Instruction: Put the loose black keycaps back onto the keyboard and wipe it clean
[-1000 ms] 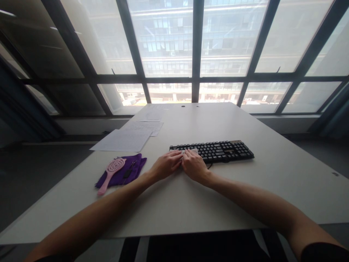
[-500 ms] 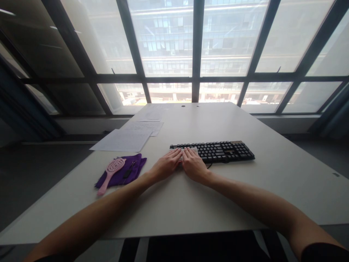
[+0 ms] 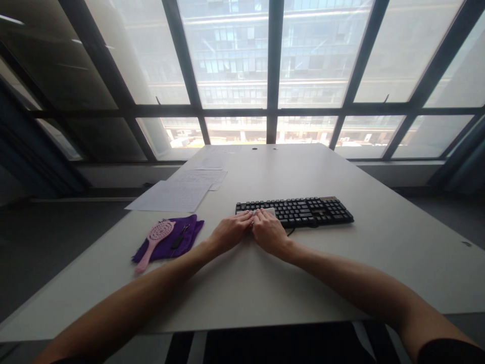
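A black keyboard (image 3: 303,208) lies crosswise on the white table. At its left end, my left hand (image 3: 231,230) and my right hand (image 3: 270,231) meet side by side, fingertips together. Between them and the keys is a thin white wipe (image 3: 272,211), and the fingers of both hands are bent and pressed onto it. Only the wipe's edges show past the fingers; whether it is paper or cloth is unclear. Part of a black cable (image 3: 291,231) shows beside my right hand, at the keyboard's front edge.
Left of my left arm, a pink hairbrush (image 3: 159,232) and a small black item with a metal clip (image 3: 179,237) rest on a folded purple cloth (image 3: 192,233). Several paper sheets (image 3: 170,195) lie farther back along the table's left edge. Large windows (image 3: 235,55) stand behind the table.
Both hands have slid slightly toward me with the wipe, and the fingers are more bent. More of the keyboard's top left keys shows. The other things stay put.
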The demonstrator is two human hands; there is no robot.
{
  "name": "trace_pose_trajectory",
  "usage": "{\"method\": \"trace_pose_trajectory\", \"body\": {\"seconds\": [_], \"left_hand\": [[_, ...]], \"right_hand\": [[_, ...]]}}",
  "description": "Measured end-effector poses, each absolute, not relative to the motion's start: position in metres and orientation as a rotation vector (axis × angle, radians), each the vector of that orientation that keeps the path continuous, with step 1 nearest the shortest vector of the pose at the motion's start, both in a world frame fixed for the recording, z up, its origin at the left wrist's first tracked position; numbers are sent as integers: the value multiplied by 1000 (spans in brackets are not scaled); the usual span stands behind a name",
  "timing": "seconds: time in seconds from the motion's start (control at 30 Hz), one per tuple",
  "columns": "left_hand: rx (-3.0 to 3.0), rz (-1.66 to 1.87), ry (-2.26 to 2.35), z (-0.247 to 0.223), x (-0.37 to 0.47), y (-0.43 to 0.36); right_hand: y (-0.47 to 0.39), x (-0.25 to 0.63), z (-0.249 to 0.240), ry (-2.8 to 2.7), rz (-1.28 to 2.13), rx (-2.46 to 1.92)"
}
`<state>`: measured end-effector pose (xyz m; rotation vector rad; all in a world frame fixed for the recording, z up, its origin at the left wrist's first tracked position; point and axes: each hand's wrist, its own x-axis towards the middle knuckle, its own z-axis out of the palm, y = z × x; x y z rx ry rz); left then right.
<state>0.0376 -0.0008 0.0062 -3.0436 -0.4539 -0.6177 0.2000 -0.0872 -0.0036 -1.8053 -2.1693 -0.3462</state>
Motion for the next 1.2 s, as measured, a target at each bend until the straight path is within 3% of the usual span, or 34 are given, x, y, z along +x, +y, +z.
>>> {"method": "trace_pose_trajectory", "body": {"seconds": [0.57, 1.2], "left_hand": [[-3037, -694, -587, -14, 39, 13], [-3060, -637, -511, 6, 34, 3]], "right_hand": [[-83, 204, -15, -2110, -290, -1781], [-90, 203, 13, -2212, -227, -1858]]}}
